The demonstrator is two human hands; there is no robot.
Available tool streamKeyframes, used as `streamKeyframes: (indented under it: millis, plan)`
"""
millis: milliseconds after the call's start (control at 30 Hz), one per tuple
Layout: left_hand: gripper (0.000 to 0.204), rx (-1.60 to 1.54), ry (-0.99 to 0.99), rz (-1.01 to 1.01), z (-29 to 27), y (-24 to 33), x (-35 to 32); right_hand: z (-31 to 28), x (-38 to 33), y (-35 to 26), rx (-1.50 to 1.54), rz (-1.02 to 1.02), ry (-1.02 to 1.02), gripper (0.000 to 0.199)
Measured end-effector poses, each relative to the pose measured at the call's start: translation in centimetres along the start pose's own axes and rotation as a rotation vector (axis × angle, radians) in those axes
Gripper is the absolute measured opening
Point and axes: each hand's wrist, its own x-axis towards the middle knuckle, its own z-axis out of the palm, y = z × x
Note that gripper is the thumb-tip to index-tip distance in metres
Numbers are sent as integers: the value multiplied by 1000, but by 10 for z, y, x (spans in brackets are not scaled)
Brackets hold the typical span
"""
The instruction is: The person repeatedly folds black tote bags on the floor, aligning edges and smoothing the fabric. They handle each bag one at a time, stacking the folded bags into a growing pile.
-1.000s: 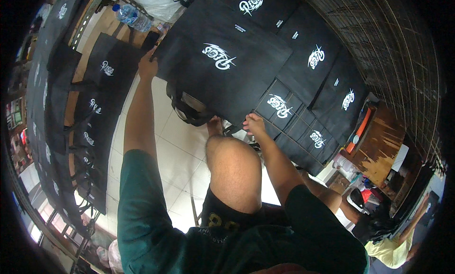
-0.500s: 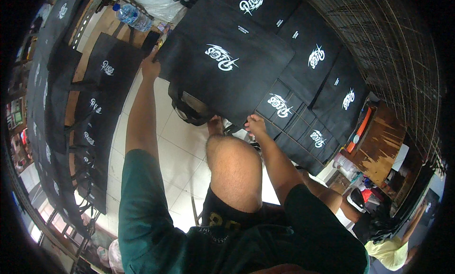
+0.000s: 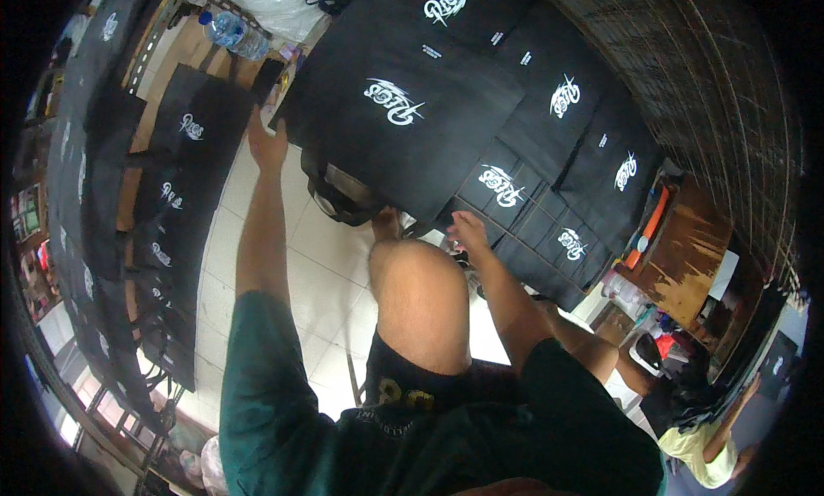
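A large black fabric bag (image 3: 343, 131) with a white printed logo lies flat on top of other black bags (image 3: 592, 118). Its dark handle loop (image 3: 322, 191) hangs off the near edge. My left hand (image 3: 268, 142) is beside the bag's left corner, open, with thumb and fingers apart and nothing in it. Near the bag's right corner, my right hand (image 3: 468, 232) is also open, its fingers loosely bent and free of the edge. Thin wire bars of a rack (image 3: 530, 230) cross over the bags next to that hand.
More printed black bags (image 3: 176, 221) hang or lie along the left. Plastic bottles (image 3: 232, 34) stand at the upper left. A tall wire rack (image 3: 678, 84) rises at the right, beside a worn wooden board (image 3: 687, 247). Another person in a yellow top (image 3: 699, 453) is at the lower right.
Both hands have let go of the top bag's corners. The left hand has drawn back slightly toward me and its fingers have spread; the right hand's fingers have loosened.
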Motion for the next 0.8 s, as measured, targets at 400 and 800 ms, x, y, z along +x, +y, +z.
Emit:
streamKeyframes:
  millis: [400, 800]
  plan:
    - [49, -407, -313, -499, -100, 77, -325, -197, -73, 138, -126, -7, 161, 29]
    - [40, -789, -242, -10, -220, 274, -238, -375, -300, 68, 305, -889, 647, 31]
